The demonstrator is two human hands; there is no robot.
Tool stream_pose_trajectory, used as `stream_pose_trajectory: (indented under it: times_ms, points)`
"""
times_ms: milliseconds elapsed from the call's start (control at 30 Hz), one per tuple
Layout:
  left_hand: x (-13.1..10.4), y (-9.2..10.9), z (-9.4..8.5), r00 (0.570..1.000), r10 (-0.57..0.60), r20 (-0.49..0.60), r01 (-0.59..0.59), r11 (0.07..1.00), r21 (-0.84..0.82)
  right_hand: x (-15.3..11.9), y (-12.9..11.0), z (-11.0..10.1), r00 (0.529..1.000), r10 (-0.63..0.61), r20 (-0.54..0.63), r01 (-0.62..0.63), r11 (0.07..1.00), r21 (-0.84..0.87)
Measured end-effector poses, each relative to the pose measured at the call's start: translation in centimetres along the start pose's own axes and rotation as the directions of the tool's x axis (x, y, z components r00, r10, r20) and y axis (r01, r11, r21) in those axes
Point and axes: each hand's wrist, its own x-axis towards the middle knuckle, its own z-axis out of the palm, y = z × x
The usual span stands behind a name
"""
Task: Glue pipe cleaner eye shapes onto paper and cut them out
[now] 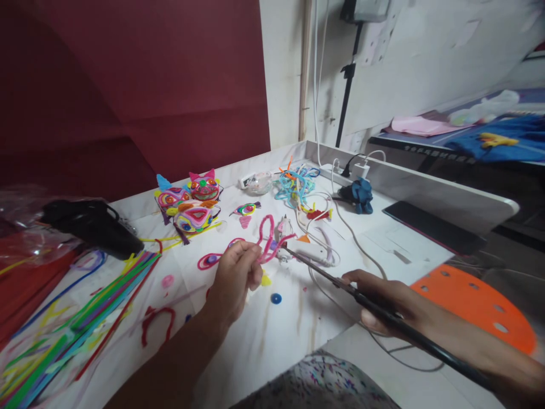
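My left hand (238, 267) pinches a pink pipe cleaner (267, 230) bent into loops, held above the white table. In my right hand (389, 304) is a pair of scissors (317, 267) with long dark blades and a black handle. The blade tips reach the pink pipe cleaner's right end; whether they touch it I cannot tell. Behind the hands lies a white glue gun (304, 248), partly hidden. A pink looped piece with a purple button (210, 259) rests left of my left hand. Below the hands lies a blue button (276, 298).
Several colourful animal-face crafts (193, 218) stand at the back left. Loose pipe cleaners (97, 312) lie at the left beside a black tool (91, 227). A tangle of blue strands (296, 184), a phone (426, 226), cables and an orange stool (477, 307) are also around.
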Motion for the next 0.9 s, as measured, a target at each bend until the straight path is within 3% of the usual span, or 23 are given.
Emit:
stream_pose_trajectory:
  times_ms: [100,400,900]
  points:
    - [-0.2,-0.1,0.2,1.0,-0.005,0.002,0.005,1.0,-0.012,0.3,-0.3,0.3,0.998,0.001,0.063,-0.002,1.0,0.027]
    - [-0.6,-0.5,0.3,0.999,-0.03,0.035,0.03,1.0,0.002,1.5,-0.8,0.9,0.993,-0.048,0.111,0.048,0.999,0.007]
    - [-0.5,-0.8,0.4,0.998,-0.053,0.029,0.054,0.998,-0.019,1.3,-1.6,0.7,0.996,-0.02,0.082,0.019,1.0,0.017]
